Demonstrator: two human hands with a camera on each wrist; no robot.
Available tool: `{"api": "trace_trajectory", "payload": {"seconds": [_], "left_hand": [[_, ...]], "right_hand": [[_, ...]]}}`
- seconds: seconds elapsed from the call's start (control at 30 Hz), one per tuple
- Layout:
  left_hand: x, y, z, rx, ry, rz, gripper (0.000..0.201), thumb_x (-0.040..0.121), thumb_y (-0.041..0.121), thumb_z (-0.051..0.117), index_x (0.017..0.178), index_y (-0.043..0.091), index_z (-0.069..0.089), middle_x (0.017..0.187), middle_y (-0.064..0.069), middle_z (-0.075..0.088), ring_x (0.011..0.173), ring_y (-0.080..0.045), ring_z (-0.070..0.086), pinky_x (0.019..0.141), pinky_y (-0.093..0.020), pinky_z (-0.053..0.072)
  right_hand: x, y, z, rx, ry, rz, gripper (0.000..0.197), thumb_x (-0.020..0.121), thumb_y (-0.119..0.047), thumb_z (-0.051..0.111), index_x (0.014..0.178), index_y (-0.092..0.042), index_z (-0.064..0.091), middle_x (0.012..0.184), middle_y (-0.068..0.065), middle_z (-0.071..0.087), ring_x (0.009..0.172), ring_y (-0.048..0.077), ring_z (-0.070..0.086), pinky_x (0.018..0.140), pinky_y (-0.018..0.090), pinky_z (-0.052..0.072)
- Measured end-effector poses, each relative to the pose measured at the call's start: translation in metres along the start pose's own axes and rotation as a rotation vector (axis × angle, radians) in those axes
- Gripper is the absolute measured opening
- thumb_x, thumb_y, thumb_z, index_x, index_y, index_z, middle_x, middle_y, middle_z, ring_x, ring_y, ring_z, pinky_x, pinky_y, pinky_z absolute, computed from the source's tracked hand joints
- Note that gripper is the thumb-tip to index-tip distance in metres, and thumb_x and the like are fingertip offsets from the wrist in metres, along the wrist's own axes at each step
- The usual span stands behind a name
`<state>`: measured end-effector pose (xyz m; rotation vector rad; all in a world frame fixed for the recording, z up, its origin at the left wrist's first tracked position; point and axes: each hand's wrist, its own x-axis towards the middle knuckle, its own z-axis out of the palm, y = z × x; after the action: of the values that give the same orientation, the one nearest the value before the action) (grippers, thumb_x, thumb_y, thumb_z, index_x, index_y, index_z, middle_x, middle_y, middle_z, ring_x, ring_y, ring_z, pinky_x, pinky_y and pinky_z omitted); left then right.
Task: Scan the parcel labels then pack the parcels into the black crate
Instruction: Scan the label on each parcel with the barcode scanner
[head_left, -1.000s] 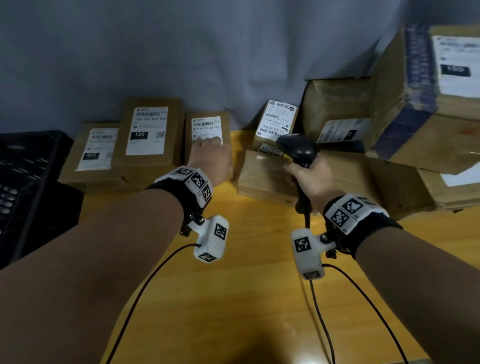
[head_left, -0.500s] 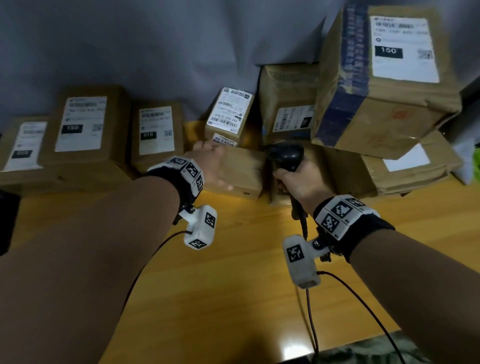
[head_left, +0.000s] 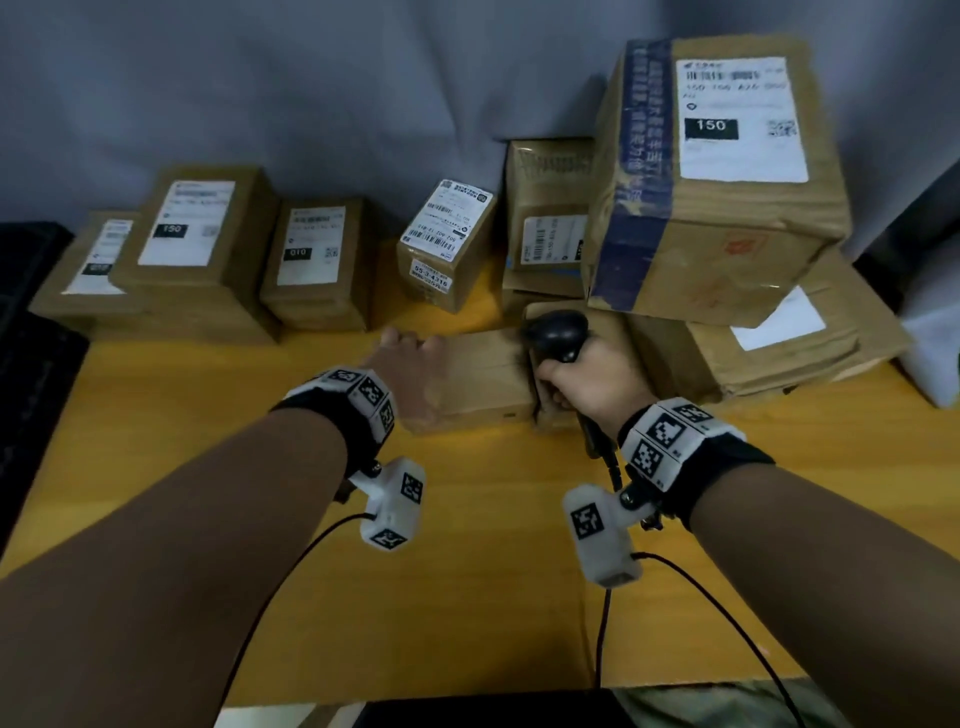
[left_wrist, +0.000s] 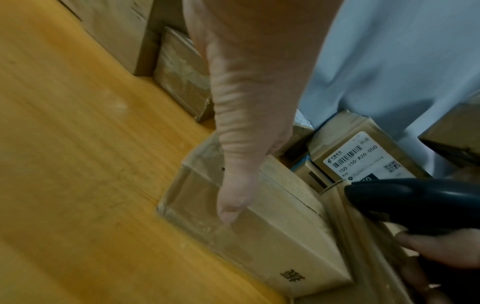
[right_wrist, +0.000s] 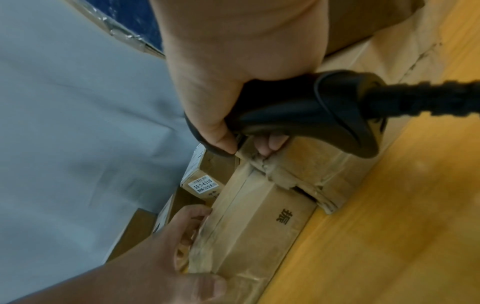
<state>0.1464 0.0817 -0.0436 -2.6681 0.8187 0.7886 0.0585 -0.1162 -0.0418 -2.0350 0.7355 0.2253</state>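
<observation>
A: Left hand (head_left: 410, 364) grips the plain parcel's (head_left: 483, 379) left end, thumb on the near side and fingers over the far edge, likely to turn it and find a label.

B: Right hand (head_left: 592, 379) is wrapped round the scanner (head_left: 556, 332), just right of that taped brown parcel on the tabletop (head_left: 467, 571), ready to scan.

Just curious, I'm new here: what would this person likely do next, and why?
Probably lift and turn the flat parcel: the left hand grips its end, no label shows on its top, and the right hand holds the scanner ready.
</observation>
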Motion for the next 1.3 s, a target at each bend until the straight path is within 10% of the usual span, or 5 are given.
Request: {"api": "trace_trajectory", "payload": {"seconds": [0.27,0.7,0.93,1.1,1.3], "left_hand": [[-0.060,-0.032,-0.010,-0.640,-0.056,-0.268,0.070,0.079,0.064,0.061,0.129,0.019,0.041,0.131,-0.013,0.052,0.117,-0.033,0.048,0.098,-0.044,0.042],[-0.092,-0.042,-0.045,-1.784,0.079,-0.117,0.033,0.095,0.031,0.053,0.123,0.014,0.051,0.122,-0.010,0.060,0.112,-0.025,0.058,0.095,-0.041,0.050],[-0.076,-0.055,-0.072,-1.388,0.342,-0.071,0.029,0.097,0.013,0.045,0.124,0.013,0.054,0.117,-0.010,0.059,0.100,-0.024,0.057,0.071,-0.030,0.050],[-0.087,-0.053,-0.089,-1.289,-0.023,-0.032,0.055,0.087,0.068,0.045,0.122,0.027,0.059,0.115,0.000,0.065,0.105,-0.024,0.061,0.094,-0.045,0.049],[-0.086,-0.071,-0.071,-1.311,0.002,0.077,0.062,0.086,0.021,0.070,0.138,0.026,0.038,0.107,0.000,0.066,0.084,-0.016,0.066,0.055,-0.024,0.053]], "right_hand": [[-0.015,-0.001,-0.027,0.047,-0.078,0.011,0.017,0.082,-0.019,0.069,0.091,-0.005,0.067,0.071,0.011,0.068,0.070,0.026,0.066,0.081,0.046,0.056],[-0.054,-0.090,0.027,0.696,-0.100,-0.116,0.050,0.077,-0.017,0.079,0.123,-0.022,0.059,0.111,0.002,0.070,0.105,0.021,0.065,0.094,0.042,0.051],[-0.055,-0.103,0.023,0.651,-0.011,-0.116,0.048,0.077,-0.004,0.076,0.120,-0.014,0.059,0.101,0.001,0.069,0.094,0.018,0.065,0.083,0.033,0.050],[-0.061,-0.105,0.027,0.607,0.104,-0.175,0.049,0.075,-0.003,0.077,0.118,-0.014,0.058,0.102,0.000,0.069,0.097,0.017,0.066,0.093,0.035,0.051],[-0.066,-0.102,0.015,0.677,0.171,-0.177,0.043,0.077,-0.006,0.076,0.116,-0.016,0.060,0.105,0.000,0.069,0.104,0.018,0.064,0.101,0.041,0.048]]}}
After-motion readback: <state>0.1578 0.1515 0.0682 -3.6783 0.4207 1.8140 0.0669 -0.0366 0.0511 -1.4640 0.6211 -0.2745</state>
